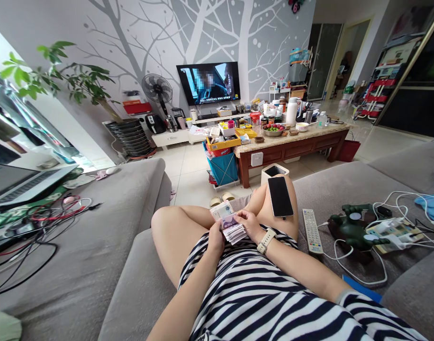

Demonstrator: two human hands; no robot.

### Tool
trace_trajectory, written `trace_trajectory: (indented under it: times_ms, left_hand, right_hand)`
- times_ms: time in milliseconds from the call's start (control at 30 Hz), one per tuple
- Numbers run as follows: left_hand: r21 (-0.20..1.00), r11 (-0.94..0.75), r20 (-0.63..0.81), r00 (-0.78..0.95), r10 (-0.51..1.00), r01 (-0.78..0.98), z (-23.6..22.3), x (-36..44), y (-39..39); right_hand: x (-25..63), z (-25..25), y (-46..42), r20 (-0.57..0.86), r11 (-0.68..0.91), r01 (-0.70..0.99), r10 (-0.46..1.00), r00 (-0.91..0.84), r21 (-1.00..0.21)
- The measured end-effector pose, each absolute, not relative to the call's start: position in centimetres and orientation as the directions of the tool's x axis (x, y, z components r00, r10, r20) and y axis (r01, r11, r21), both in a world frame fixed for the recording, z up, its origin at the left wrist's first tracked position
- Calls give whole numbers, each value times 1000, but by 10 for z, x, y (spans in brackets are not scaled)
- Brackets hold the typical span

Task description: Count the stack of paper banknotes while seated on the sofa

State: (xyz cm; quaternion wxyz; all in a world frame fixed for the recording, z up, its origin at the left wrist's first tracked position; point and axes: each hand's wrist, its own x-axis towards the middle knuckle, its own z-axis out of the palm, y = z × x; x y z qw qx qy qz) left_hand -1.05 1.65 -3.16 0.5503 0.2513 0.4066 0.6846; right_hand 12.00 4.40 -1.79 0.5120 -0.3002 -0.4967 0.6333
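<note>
Over my lap is a stack of banknotes (234,233), purple and white, folded or fanned toward me. My left hand (216,239) is closed around its left side, with the thumb along the edge. My right hand (251,226), a pale watch on its wrist, pinches the upper right part of a purple note near the top of the stack. Paler notes (221,210) stick out beyond the fingers at the far side. On my right knee rests a phone (280,196) with a dark screen. How many notes there are I cannot tell.
Right of my leg lie a remote control (312,230), a dark green figure (355,232) and a power strip (394,235) with white cables. A laptop (21,180) and tangled cables (35,237) are on the left sofa. Ahead stands a laden coffee table (291,149) beside a blue bin (222,168).
</note>
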Motion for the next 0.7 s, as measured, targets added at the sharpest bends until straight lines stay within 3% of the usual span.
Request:
trace_trajectory:
  times_ms: [700]
  left_hand:
    - [829, -55, -123, -277, 953, -557, -26, -8, 15]
  right_hand:
    - [119, -17, 44, 100, -18, -365, 948, -301, -931]
